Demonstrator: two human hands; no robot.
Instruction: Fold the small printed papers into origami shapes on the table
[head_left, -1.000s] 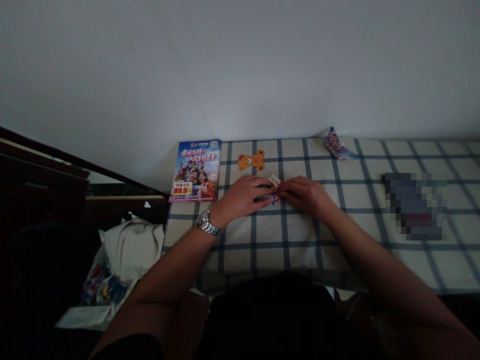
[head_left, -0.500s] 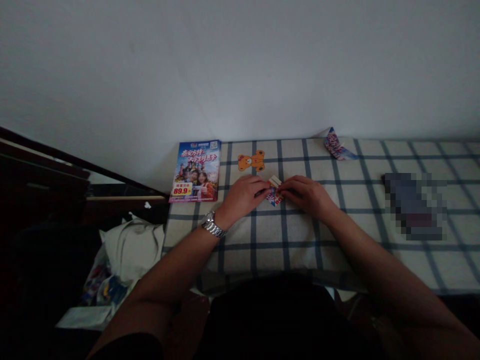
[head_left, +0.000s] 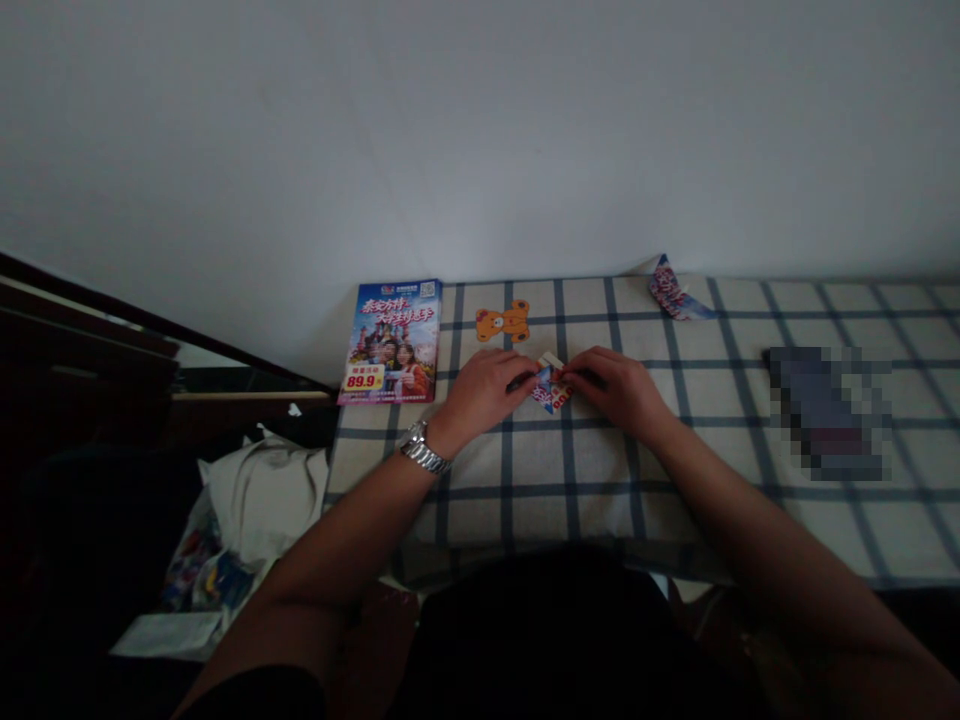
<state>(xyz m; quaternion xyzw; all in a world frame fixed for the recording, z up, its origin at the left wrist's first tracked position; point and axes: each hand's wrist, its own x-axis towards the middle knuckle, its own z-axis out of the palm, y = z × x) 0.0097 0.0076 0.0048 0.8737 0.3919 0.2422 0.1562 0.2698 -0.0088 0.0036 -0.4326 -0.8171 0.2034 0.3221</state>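
Note:
A small folded piece of printed paper (head_left: 551,388), blue, red and white, lies on the checked tablecloth (head_left: 570,470) between my hands. My left hand (head_left: 484,388), with a metal watch on its wrist, pinches the paper's left edge with closed fingers. My right hand (head_left: 611,385) pinches its right side, fingers curled. Both hands rest low on the cloth.
A colourful flyer (head_left: 391,340) lies at the table's left end. An orange bear-shaped cutout (head_left: 504,321) sits just behind my hands. Another folded printed paper (head_left: 673,289) lies by the wall. A blurred dark object (head_left: 829,410) rests at right. Bags and cloth (head_left: 255,495) lie left, below the table.
My hands have drawn slightly apart, so more of the folded paper shows between them. My left wrist has shifted a little.

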